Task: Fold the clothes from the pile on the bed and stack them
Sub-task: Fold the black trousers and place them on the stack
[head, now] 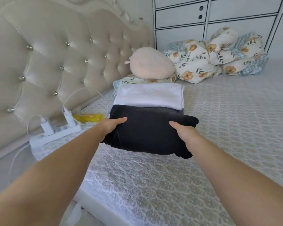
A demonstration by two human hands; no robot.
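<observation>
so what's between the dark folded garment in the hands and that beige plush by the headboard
In the head view, a folded white garment lies between the dark folded garment and the beige plush, with a floral pillow edge showing under the plush.

The garment (147,134) sits between both hands above the bed (227,128), folded stack (149,97) behind it, power strip (55,131) left, quilt (216,57) far right.

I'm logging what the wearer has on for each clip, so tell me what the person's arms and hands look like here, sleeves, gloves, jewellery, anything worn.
Both forearms are bare as far as the frame shows, so no sleeves are in view. The left hand and the right hand wear no gloves. No watch, bracelet or band shows at either wrist. The fingers are mostly hidden, so rings cannot be ruled out.
</observation>
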